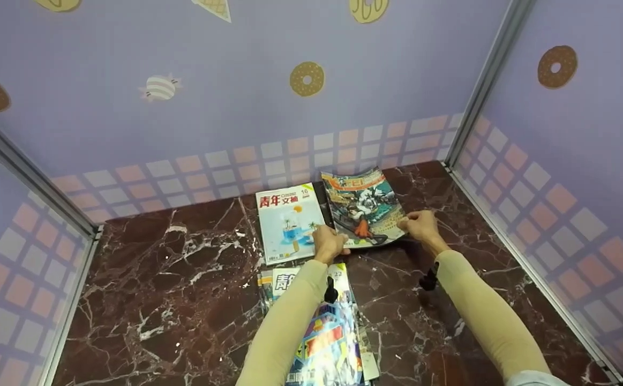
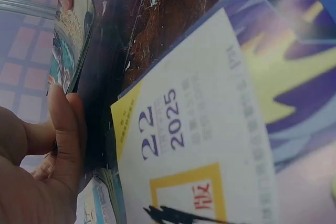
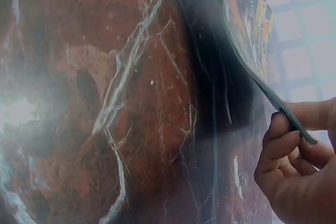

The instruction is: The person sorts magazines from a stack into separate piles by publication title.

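Observation:
A colourful comic-style magazine (image 1: pixel 367 201) is at the back of the table, its front edge raised off the marble surface. My right hand (image 1: pixel 422 228) pinches its near right corner between thumb and fingers; the bent corner shows in the right wrist view between the fingers (image 3: pixel 281 153). At the near left corner, my left hand (image 1: pixel 329 244) grips the same magazine, with the grip partly hidden in the head view. To its left lies a white and blue magazine (image 1: pixel 282 230), partly covered by the left hand.
Nearer the front, under my left forearm, lies a stack of magazines (image 1: pixel 338 316), the top one marked 22 and 2025. The dark red marble table (image 1: pixel 182 300) is bounded by a back wall (image 1: pixel 225 107) and side walls printed with sweets and tiles.

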Motion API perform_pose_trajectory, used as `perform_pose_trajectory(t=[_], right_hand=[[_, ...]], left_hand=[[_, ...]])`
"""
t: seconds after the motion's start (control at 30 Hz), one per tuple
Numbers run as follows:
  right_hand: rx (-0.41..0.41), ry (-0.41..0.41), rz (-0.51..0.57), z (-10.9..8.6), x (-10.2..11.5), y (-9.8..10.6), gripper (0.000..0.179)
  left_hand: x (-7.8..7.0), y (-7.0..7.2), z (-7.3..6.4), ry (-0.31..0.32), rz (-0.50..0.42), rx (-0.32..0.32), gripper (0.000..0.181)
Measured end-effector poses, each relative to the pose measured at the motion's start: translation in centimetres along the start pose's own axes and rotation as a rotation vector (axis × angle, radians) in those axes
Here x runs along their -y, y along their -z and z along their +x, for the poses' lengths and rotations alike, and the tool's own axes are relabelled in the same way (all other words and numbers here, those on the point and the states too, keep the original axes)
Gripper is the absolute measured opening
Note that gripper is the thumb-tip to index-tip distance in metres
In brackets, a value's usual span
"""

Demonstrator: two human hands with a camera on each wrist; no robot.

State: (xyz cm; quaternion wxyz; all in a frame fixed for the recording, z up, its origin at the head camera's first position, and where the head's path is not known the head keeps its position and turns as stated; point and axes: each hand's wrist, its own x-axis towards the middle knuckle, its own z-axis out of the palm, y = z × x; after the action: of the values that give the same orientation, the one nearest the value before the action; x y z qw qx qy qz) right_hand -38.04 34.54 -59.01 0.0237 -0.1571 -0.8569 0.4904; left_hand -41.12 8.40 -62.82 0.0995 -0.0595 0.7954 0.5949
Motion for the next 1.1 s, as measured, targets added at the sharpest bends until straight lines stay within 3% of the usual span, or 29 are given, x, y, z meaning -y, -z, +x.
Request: perform_pose_trajectory(t=[0.17, 0.37, 0.57, 0.8, 0.93, 1.1], right_hand=[[-0.038, -0.008, -0.057, 0.4, -0.3, -0.6, 0.038], [-0.086, 0.013, -0.121, 0.5, -1.1, -1.5, 0.031], [-0.134, 0.010, -0.148, 0.4, -1.8, -2.0, 0.040], [-0.171, 0.021, -0.189, -0.1, -2.1, -2.5, 0.048], [-0.189, 0.023, -0.243, -0.4, -2.2, -2.7, 0.048], [-0.229, 0.018, -0.307, -0.7, -1.9, -2.7, 0.045]], left_hand=[[-0.6, -0.2, -0.2, 0.021, 0.052, 0.016, 0.057], [1.0, -1.4, 1.3, -0.004, 0.209, -0.033, 0.034], [1.8, -2.3, 2.1, -0.100, 0.391, -0.089, 0.018], [2.4, -2.9, 1.8, -0.194, 0.543, -0.175, 0.007], [2.7, -3.1, 1.6, -0.244, 0.597, -0.209, 0.009], [2.7, -3.0, 1.8, -0.308, 0.637, -0.203, 0.012]])
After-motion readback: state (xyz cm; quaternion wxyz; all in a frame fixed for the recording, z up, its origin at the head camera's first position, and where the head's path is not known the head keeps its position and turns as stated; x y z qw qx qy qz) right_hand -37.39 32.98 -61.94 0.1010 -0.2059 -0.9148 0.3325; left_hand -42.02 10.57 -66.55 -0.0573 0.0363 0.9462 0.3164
